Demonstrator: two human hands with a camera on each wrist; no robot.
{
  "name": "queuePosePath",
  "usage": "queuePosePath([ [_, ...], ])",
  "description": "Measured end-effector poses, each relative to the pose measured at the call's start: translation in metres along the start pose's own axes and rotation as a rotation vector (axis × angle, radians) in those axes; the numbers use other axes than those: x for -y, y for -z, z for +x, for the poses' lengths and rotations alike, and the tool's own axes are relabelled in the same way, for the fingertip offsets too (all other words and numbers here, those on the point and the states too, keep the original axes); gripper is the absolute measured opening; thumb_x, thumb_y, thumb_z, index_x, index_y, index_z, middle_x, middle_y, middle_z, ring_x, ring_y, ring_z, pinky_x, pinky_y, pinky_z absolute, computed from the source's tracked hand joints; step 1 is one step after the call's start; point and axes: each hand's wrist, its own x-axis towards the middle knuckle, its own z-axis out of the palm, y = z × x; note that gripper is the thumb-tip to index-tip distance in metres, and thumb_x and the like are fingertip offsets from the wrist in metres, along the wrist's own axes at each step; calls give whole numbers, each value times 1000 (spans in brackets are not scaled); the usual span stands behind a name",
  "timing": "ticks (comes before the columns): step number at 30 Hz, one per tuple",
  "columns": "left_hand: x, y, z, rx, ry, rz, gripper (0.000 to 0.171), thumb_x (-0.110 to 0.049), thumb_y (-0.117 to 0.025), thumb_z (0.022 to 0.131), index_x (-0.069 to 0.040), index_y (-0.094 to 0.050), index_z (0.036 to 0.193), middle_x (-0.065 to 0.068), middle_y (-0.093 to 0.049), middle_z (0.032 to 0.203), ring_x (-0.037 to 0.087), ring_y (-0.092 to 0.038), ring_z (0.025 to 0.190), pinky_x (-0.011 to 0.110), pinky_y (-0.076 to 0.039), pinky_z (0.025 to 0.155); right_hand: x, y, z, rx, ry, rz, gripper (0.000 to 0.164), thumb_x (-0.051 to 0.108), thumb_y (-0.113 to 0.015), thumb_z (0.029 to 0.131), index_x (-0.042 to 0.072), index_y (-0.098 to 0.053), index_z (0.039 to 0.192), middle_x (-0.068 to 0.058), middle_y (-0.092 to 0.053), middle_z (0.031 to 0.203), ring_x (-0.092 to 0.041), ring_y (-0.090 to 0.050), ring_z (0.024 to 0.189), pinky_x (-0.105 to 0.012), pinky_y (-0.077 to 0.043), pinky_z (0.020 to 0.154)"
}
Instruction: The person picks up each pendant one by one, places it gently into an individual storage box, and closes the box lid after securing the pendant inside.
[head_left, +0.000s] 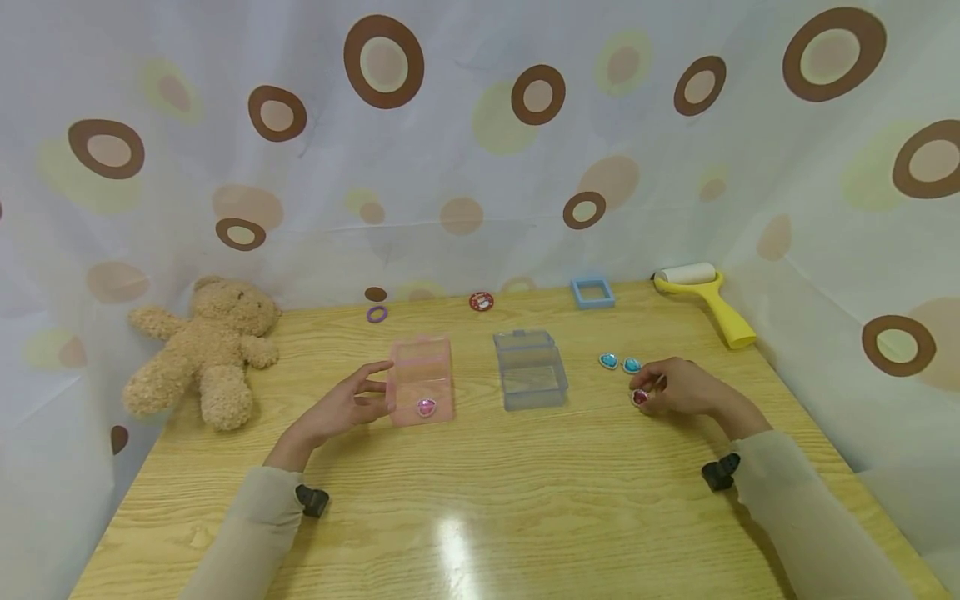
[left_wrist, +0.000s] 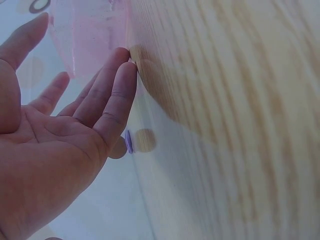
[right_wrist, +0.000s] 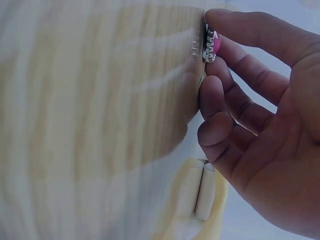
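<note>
My left hand is at the left edge of an open, see-through pink case, fingers spread and relaxed, palm facing the case in the left wrist view. A pink heart-shaped gem with a beaded silver rim lies in the case's near part. Over on the right, my right hand pinches a deeper pink gem between thumb and fingers, right at the tabletop. Two blue gems with silver rims lie just beyond that hand. Between the hands stands an open, clear grey case.
A teddy bear sits at the left. Along the back lie a purple ring, a round red badge and a light-blue square frame. A lint roller with a yellow handle lies at the back right, near the patterned curtain.
</note>
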Motion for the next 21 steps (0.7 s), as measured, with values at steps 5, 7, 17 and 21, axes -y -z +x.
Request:
queuePosePath([
  [5,1,1,0,3,-11,2,75,-25,-63,100,-15,-19,160,31,-39,151,54,-46,133,54,-52,96,2,0,0,-14,10,-24,22,27,-76,88,13,-73,106,-2,-73,100,-15,-63,91,-34,-51,81],
  [7,1,1,0,4,-13,6,75,-25,-63,100,-15,-19,160,31,-39,151,54,-46,133,53,-52,96,3,1,0,-20,6,-25,22,27,-76,89,14,-73,106,-1,-73,99,-14,-63,91,-33,-50,81],
  [17,-1,0,0,0,5,9,75,-26,-63,100,-18,-19,160,29,-39,151,53,-47,133,56,-51,99,13,8,4,-68,29,13,24,24,-72,93,12,-70,114,-2,-70,100,-12,-62,84,-28,-51,75],
  [21,0,0,0,9,-2,8,75,-25,-62,100,-15,-17,160,31,-39,151,53,-47,133,56,-51,100,19,9,7,-79,19,42,27,26,-72,93,13,-70,116,-4,-69,102,-13,-63,84,-28,-51,74],
])
